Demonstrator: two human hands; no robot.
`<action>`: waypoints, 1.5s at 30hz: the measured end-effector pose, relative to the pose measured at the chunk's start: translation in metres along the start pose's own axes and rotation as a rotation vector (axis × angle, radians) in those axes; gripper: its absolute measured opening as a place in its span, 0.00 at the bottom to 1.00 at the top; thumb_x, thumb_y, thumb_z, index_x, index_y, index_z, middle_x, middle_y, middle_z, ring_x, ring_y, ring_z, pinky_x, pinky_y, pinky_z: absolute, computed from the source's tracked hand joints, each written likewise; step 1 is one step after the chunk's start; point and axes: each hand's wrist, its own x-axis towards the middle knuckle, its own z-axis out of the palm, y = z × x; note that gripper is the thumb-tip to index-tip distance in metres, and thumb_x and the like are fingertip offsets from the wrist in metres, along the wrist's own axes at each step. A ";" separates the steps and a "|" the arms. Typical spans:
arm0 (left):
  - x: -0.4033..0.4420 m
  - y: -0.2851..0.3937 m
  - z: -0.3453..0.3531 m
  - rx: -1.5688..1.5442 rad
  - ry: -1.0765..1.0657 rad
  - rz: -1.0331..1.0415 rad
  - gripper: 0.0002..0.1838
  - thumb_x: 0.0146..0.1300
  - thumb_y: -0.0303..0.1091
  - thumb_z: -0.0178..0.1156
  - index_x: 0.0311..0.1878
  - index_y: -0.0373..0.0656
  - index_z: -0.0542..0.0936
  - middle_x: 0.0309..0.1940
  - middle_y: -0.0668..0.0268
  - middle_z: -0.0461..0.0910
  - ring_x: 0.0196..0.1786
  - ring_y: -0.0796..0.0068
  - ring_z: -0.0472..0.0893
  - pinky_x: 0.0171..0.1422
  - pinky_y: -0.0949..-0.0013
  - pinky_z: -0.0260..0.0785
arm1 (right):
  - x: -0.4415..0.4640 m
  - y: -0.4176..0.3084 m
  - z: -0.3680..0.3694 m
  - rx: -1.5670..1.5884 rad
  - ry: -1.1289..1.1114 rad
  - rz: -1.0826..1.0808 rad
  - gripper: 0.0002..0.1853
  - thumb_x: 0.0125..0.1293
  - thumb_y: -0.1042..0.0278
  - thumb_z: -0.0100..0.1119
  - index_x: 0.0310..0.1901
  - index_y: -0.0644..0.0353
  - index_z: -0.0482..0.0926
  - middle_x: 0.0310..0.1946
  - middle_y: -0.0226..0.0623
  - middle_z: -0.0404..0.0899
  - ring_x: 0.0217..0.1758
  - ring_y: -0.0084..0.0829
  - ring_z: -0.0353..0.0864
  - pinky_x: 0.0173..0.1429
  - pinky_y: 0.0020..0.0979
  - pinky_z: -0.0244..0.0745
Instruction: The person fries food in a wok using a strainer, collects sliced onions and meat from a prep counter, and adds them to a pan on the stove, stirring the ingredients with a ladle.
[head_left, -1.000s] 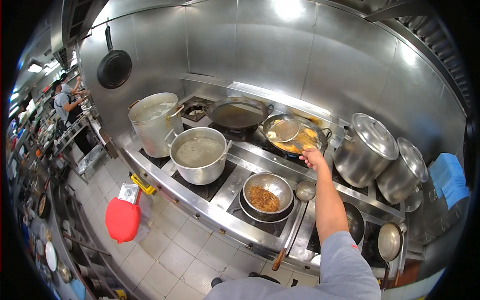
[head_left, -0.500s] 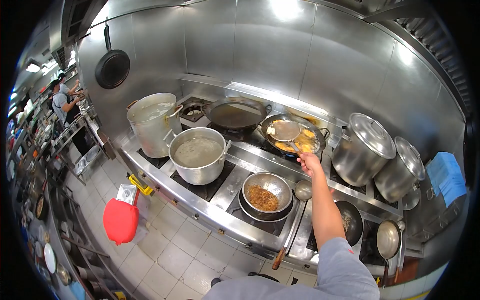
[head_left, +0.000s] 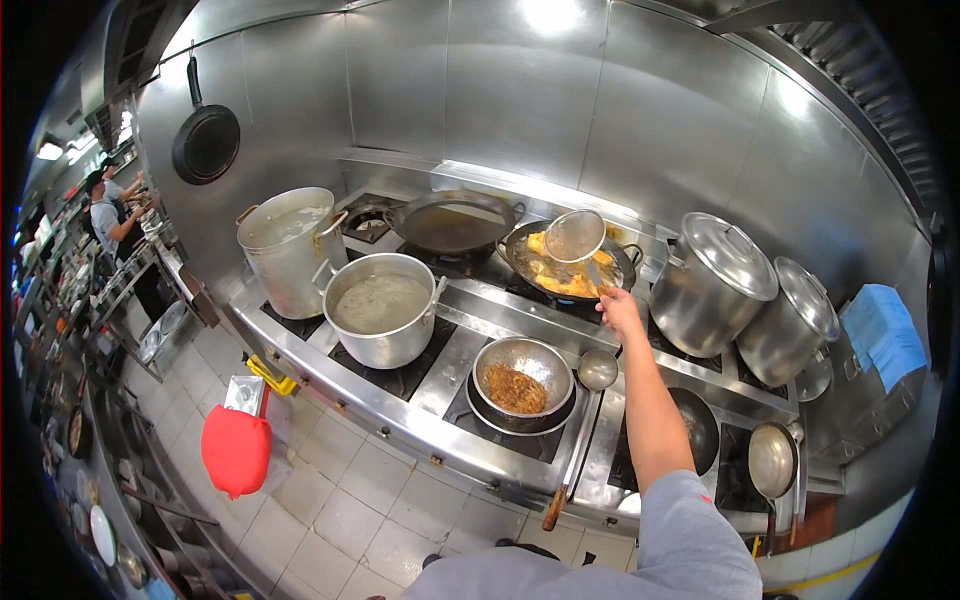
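My right hand (head_left: 620,308) is closed around the handle of a round mesh skimmer (head_left: 575,236). The skimmer is tilted above a black wok (head_left: 625,262) on the back burner. Golden-yellow pieces of food (head_left: 563,284) lie in bubbling oil inside that wok, partly hidden by the skimmer. Below my forearm, a metal ladle (head_left: 598,369) with a long wooden-ended handle rests on the stove. Beside it, a metal bowl (head_left: 545,362) with brown fried bits (head_left: 513,389) sits on a dark pan. My left hand is out of the picture.
Two uncovered pots of liquid, a wide pot (head_left: 378,355) and a tall pot (head_left: 275,265), stand left. Behind them is another wok (head_left: 450,222). Lidded stockpots (head_left: 700,305) stand right, near a dark pan (head_left: 695,425). A red-topped bin (head_left: 236,450) is on the floor. People (head_left: 110,215) work far left.
My right hand has tipped the skimmer up, so its mesh now stands more upright over the wok's back edge. The pale piece at its left rim no longer shows. The whole view has shifted slightly.
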 end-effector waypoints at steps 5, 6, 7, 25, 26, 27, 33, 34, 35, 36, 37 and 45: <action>0.076 -0.020 -0.017 0.621 -0.129 0.602 0.13 0.61 0.42 0.55 0.44 0.45 0.79 0.35 0.63 0.80 0.28 0.71 0.75 0.28 0.65 0.69 | -0.052 -0.006 -0.020 0.186 -0.100 0.102 0.07 0.67 0.69 0.51 0.43 0.62 0.73 0.22 0.25 0.72 0.15 0.14 0.62 0.15 0.19 0.56; 0.111 -0.037 -0.025 0.834 -0.071 0.927 0.11 0.59 0.39 0.59 0.42 0.46 0.80 0.33 0.63 0.81 0.26 0.72 0.74 0.26 0.64 0.68 | -0.065 -0.008 -0.026 0.169 -0.127 0.092 0.07 0.67 0.70 0.51 0.43 0.62 0.73 0.22 0.25 0.71 0.15 0.14 0.62 0.15 0.19 0.56; 0.092 -0.027 -0.018 0.499 -0.114 0.603 0.10 0.59 0.39 0.59 0.40 0.46 0.80 0.32 0.64 0.80 0.26 0.73 0.74 0.27 0.65 0.68 | -0.080 -0.007 -0.031 0.152 -0.156 0.085 0.07 0.67 0.70 0.51 0.43 0.62 0.73 0.22 0.25 0.71 0.16 0.14 0.62 0.16 0.19 0.56; 0.143 0.114 -0.053 0.161 -0.200 0.044 0.17 0.63 0.40 0.57 0.52 0.44 0.74 0.40 0.63 0.79 0.33 0.67 0.78 0.31 0.65 0.73 | -0.350 0.076 0.010 -1.115 -0.134 -0.228 0.32 0.56 0.79 0.49 0.63 0.41 0.69 0.37 0.46 0.72 0.40 0.49 0.77 0.43 0.45 0.75; 0.144 0.118 -0.057 0.149 -0.203 0.071 0.19 0.63 0.41 0.56 0.54 0.43 0.72 0.42 0.61 0.79 0.37 0.64 0.79 0.34 0.62 0.74 | -0.351 0.071 0.013 -1.069 -0.127 -0.215 0.31 0.56 0.78 0.49 0.63 0.41 0.69 0.37 0.47 0.72 0.41 0.50 0.78 0.43 0.45 0.74; 0.145 0.121 -0.058 0.132 -0.205 0.097 0.21 0.62 0.41 0.56 0.56 0.43 0.71 0.45 0.60 0.79 0.40 0.61 0.80 0.38 0.59 0.75 | -0.349 0.064 0.015 -1.025 -0.123 -0.207 0.30 0.57 0.77 0.48 0.63 0.42 0.68 0.37 0.48 0.72 0.41 0.50 0.78 0.43 0.46 0.74; 0.152 0.044 -0.091 0.336 -0.332 0.291 0.16 0.60 0.40 0.55 0.48 0.42 0.75 0.41 0.61 0.78 0.36 0.61 0.80 0.34 0.58 0.75 | -0.347 0.082 0.024 -1.000 -0.087 -0.202 0.28 0.58 0.76 0.50 0.62 0.46 0.70 0.39 0.49 0.73 0.42 0.51 0.76 0.47 0.45 0.73; 0.136 0.038 -0.095 0.413 -0.335 0.314 0.17 0.59 0.41 0.54 0.48 0.41 0.75 0.41 0.60 0.79 0.34 0.61 0.80 0.31 0.58 0.74 | -0.345 0.088 0.021 -0.946 -0.091 -0.237 0.28 0.58 0.76 0.51 0.62 0.49 0.70 0.40 0.49 0.74 0.43 0.50 0.77 0.48 0.44 0.73; 0.116 0.042 -0.092 0.660 -0.210 0.129 0.20 0.57 0.49 0.52 0.47 0.47 0.80 0.47 0.54 0.79 0.46 0.53 0.80 0.51 0.57 0.73 | -0.342 0.093 0.018 -0.893 -0.094 -0.275 0.28 0.58 0.77 0.52 0.62 0.51 0.69 0.41 0.49 0.74 0.43 0.49 0.77 0.48 0.42 0.73; 0.107 0.031 -0.096 0.621 -0.201 0.091 0.20 0.58 0.48 0.52 0.47 0.47 0.80 0.47 0.54 0.79 0.45 0.53 0.80 0.50 0.57 0.73 | -0.340 0.097 0.015 -0.889 -0.084 -0.276 0.28 0.58 0.77 0.52 0.62 0.51 0.69 0.41 0.49 0.74 0.43 0.49 0.77 0.48 0.42 0.73; 0.100 0.022 -0.102 0.548 -0.205 0.074 0.20 0.58 0.48 0.52 0.47 0.46 0.79 0.47 0.55 0.80 0.45 0.53 0.80 0.50 0.57 0.74 | -0.340 0.103 0.011 -0.767 -0.055 -0.312 0.28 0.59 0.77 0.53 0.63 0.53 0.68 0.44 0.48 0.75 0.45 0.45 0.78 0.50 0.39 0.73; 0.113 0.020 -0.121 0.246 -0.145 0.006 0.18 0.61 0.44 0.54 0.50 0.45 0.77 0.45 0.56 0.80 0.41 0.56 0.81 0.43 0.55 0.75 | -0.315 0.068 0.026 -0.125 0.091 -0.194 0.27 0.62 0.74 0.55 0.64 0.59 0.67 0.52 0.41 0.78 0.53 0.28 0.76 0.58 0.28 0.67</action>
